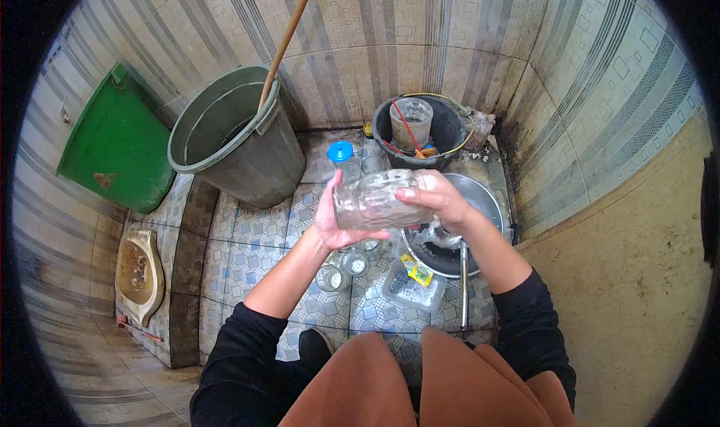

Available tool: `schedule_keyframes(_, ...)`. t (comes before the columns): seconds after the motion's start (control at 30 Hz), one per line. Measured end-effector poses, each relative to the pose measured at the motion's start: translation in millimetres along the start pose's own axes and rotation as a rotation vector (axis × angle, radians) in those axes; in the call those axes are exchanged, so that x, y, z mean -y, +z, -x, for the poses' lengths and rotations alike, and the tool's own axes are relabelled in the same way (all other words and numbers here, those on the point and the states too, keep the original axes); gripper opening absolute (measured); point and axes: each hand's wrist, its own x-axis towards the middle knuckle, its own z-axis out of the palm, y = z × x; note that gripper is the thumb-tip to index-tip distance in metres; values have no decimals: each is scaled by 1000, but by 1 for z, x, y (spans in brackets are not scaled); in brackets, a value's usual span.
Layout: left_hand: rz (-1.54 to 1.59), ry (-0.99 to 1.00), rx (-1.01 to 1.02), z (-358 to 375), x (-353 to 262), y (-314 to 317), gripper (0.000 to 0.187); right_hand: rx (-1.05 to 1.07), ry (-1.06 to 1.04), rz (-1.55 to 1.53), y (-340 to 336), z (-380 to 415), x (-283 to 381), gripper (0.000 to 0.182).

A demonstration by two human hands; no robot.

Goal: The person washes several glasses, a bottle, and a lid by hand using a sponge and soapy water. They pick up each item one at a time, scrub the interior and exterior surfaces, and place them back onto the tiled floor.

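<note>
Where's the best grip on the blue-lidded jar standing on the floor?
Probably around the glass body just below the blue lid, coming from above on the near side. The blue-lidded jar stands upright, and the gray bucket crowds its left side, while the black tub sits to its right. Both the left hand and the right hand are full, holding the large glass jar sideways.

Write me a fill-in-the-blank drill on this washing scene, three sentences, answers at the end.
1. Both hands, the left hand and the right hand, hold a clear glass ____ on its side.
2. The long wooden handle leans in the grey ____ by the wall.
3. The small bottle standing on the floor has a ____ cap.

Missing words: jar; bucket; blue
</note>
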Motion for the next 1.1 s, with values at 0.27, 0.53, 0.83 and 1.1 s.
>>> schedule_keyframes(0.27,-159,4,-94,-4,27,-5,81,-780,-422,771,-16,-16,-24,47)
schedule_keyframes(0.53,-1234,794,-480,-23,33,27,96,-823,-536,177,18,-21,-24,31)
schedule_keyframes(0.83,-227,442,-318,-17,36,13,57,-479,-271,265,13,-21,-19,24)
schedule_keyframes(1.1,-216,394,-531,-29,33,25,62,-853,-737,1225,25,-34,-16,23)
